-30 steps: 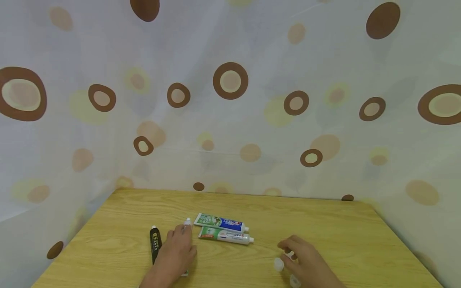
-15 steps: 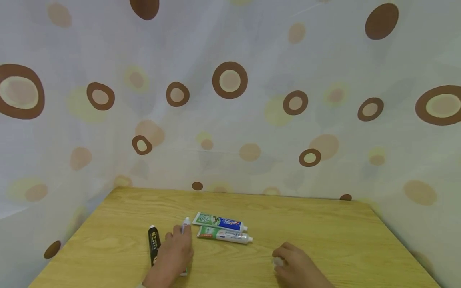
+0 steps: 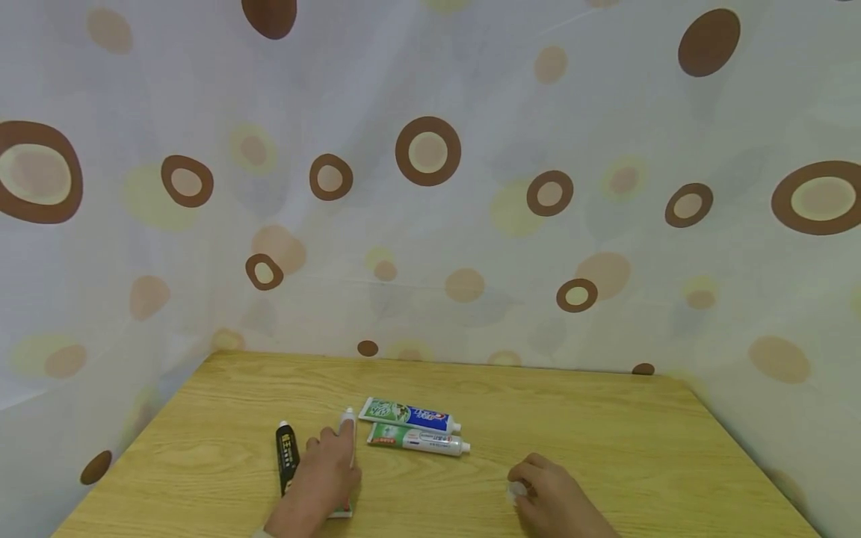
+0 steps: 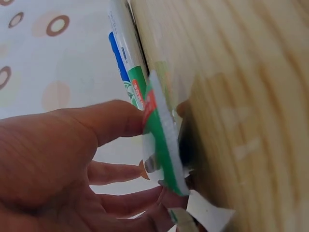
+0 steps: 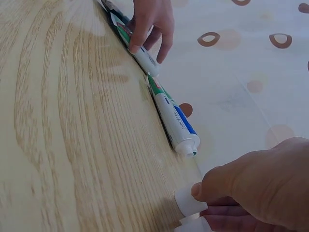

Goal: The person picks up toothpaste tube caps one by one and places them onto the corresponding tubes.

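right hand (image 3: 557,495) has curled in since a second ago, head view: narrow pinch on a white cap (image 3: 516,489). left wrist: left hand (image 4: 67,157) grips white-green tube (image 4: 161,137) at desk (image 4: 260,121) level; squeeze lightly. right wrist: second white cap (image 5: 195,225) just beside, could snag.

I have a wood-grain tabletop (image 3: 605,418) across the near part of the scene, its far edge running along a pale patterned sheet (image 3: 430,224) that also hangs at the left and right sides. On that sheet I can make out brown rings (image 3: 403,151) with cream centres, softer peach spots (image 3: 603,276) and yellow blotches (image 3: 518,209). I also see solid brown ovals (image 3: 709,42), two small ones sitting low, just above the wood's far edge.
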A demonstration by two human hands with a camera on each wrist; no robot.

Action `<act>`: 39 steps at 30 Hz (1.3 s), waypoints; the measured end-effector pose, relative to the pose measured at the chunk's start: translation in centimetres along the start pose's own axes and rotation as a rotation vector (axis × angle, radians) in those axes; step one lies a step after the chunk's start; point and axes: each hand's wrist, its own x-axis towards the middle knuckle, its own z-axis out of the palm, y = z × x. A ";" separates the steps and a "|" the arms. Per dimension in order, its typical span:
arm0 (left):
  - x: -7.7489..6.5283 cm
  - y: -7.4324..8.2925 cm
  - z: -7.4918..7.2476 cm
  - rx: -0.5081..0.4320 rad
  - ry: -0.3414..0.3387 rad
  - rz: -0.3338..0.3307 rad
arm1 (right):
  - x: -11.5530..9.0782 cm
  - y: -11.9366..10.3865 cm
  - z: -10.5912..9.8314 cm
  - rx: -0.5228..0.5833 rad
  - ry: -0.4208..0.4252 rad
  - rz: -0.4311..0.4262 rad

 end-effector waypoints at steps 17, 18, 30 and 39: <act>0.7 -0.4 -0.8 -0.185 -0.110 -0.128 | 0.0 -0.2 0.2 0.025 0.059 0.029; 0.6 -0.5 -0.9 -0.196 -0.108 -0.129 | 0.0 -0.3 0.2 0.027 0.066 0.041; 0.4 -0.5 -3.4 -0.349 -0.058 -0.091 | -0.1 -1.1 -0.8 0.038 0.137 0.066; 0.1 -0.2 -4.0 -0.456 -0.061 -0.079 | -0.3 -0.8 -1.3 0.081 0.206 0.005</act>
